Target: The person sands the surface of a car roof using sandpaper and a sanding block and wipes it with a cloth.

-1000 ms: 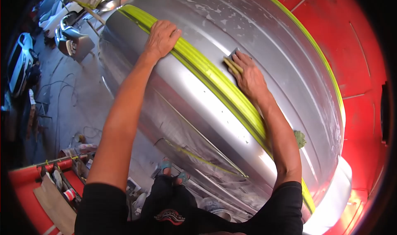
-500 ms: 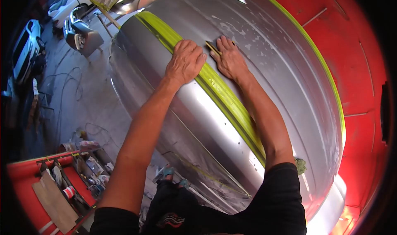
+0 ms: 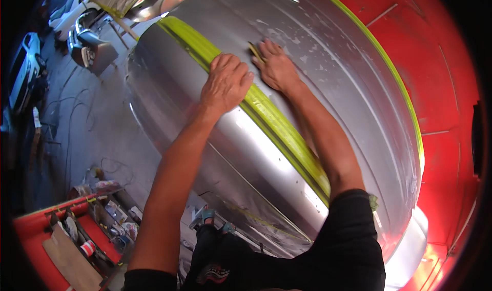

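My right hand (image 3: 275, 68) lies on the grey car panel (image 3: 353, 101) with its fingers pressed together over a thin folded sheet that looks like sandpaper (image 3: 256, 51). Only the yellowish edge of the sheet shows beside the index finger; the rest is under the hand. A raised edge covered in yellow-green masking tape (image 3: 271, 118) runs diagonally across the panel. My left hand (image 3: 226, 83) is curled over this taped edge, its fingertips mostly hidden on the far side. Pale, patchy marks show on the panel beyond my right hand.
A red, compartmented tray (image 3: 97, 214) with tools and cardboard is at lower left. A loose bumper (image 3: 92, 50) is propped farther back, with cars behind. Cables lie on the floor (image 3: 97, 127). Red panelling (image 3: 441, 86) borders the right side. A small green scrap (image 3: 373, 203) sits by my right sleeve.
My right hand has slid slightly forward along the panel with the sheet and is a little blurred. My left hand stays on the taped edge. The whole view has shifted a little.
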{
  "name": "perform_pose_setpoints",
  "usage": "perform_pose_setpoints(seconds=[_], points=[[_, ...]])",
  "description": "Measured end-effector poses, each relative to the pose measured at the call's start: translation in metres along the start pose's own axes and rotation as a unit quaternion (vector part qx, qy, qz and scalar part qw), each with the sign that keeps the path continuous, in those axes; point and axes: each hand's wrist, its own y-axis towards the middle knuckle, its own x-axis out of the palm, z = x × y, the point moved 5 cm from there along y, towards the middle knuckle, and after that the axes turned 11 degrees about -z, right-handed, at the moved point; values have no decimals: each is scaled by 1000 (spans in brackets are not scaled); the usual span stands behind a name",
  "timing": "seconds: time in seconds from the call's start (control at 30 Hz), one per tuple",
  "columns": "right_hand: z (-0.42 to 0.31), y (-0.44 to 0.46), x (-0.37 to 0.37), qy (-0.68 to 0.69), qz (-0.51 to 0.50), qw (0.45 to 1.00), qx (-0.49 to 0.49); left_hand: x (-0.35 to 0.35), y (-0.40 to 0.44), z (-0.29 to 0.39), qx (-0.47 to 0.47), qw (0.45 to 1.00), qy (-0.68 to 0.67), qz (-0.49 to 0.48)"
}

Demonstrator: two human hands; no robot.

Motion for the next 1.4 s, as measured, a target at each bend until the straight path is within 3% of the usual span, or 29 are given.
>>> perform_pose_setpoints(seconds=[0.03,0.1,0.3,0.4,0.47,0.57,0.67,0.8,0.9,1.0,1.07,1.17,1.3,1.4], points=[[0,19,6,-20,-33,999,11,-1,0,0,-3,1000,-1,6],[2,7,6,-20,4,1000,4,1,-5,3,-6,1000,-3,-7],[23,-136,-28,7,-72,995,72,-3,0,1,-10,1000,-13,8],[13,-89,-21,4,-60,996,59,-5,2,-2,-7,1000,-18,6],[7,-22,-3,-18,8,1000,-21,-5,0,-2,-13,1000,-25,6],[-5,46,3,-9,-4,997,-70,-4,-1,-3,-11,1000,-21,7],[1,26,4,-7,12,997,-80,-1,-4,-3,-19,1000,-22,-11],[13,-95,-26,6,-65,998,25,-2,-1,-3,-18,999,-28,-4],[10,-84,-20,-36,-67,997,17,-4,0,-3,-27,999,-26,1],[-2,9,-2,-39,11,996,-80,-3,-1,-4,-25,999,-21,-12],[-12,56,1,7,-14,998,-54,-3,1,-6,-23,999,-21,-11],[-4,34,7,-14,42,995,-87,-1,-3,-4,-21,999,-24,-10],[10,-96,-23,29,-55,998,1,-2,-2,-4,-14,999,-30,5],[6,-84,-20,4,-52,998,-24,-2,-1,-5,-27,999,-24,-1]])
